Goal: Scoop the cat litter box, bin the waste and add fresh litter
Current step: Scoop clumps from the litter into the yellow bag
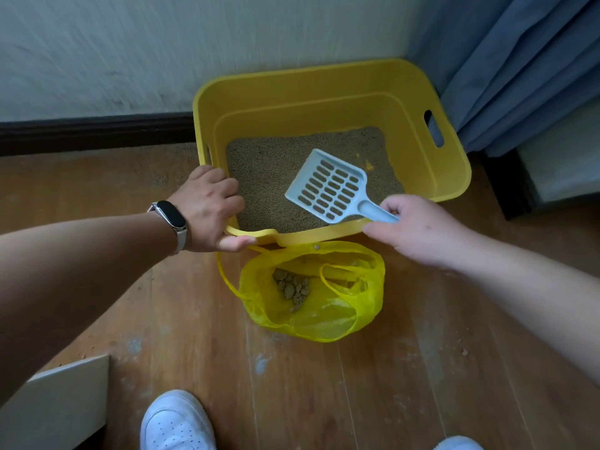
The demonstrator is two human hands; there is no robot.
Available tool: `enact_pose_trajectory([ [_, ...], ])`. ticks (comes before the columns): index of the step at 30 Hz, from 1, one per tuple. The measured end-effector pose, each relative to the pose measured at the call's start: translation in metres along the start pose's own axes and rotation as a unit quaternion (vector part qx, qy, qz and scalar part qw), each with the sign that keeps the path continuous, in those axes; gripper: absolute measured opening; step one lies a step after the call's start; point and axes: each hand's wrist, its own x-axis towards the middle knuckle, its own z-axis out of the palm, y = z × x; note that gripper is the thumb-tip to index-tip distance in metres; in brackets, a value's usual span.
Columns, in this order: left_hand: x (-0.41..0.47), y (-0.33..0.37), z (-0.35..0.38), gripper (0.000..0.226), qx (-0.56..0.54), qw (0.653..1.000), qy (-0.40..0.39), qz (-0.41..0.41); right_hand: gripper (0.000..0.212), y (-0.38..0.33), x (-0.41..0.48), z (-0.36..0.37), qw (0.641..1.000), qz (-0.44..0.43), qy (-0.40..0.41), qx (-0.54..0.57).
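Wood floor: left grip clutches yellow box; right grip holds scoop (blue, slotted).

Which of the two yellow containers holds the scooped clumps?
The thin translucent yellow plastic bag lying open on the wooden floor: grey-brown clumps sit inside it. The rigid yellow plastic litter box behind it holds loose litter.

Wooden floor (dusty) bears litter box, yellow bag.

Yellow litter box, pale-blue slotted scoop.
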Motion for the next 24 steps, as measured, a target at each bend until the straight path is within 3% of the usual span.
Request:
enact_pose_trajectory([
  [4, -0.001, 0.000, 0.001, 0.071, 0.000, 1.000, 0.004, 0.000, 0.018, -0.018, 0.036, 0.000, 0.991, -0.037, 0.024, -0.126],
  [10, -0.001, -0.001, 0.003, 0.071, -0.004, 1.000, 0.012, 0.001, 0.022, -0.025, 0.078, 0.022, 0.937, -0.063, -0.012, -0.344],
  [24, -0.001, -0.002, 0.007, 0.078, -0.021, 0.999, 0.033, 0.012, 0.024, -0.002, 0.102, 0.049, 0.903, -0.072, -0.081, -0.416],
])
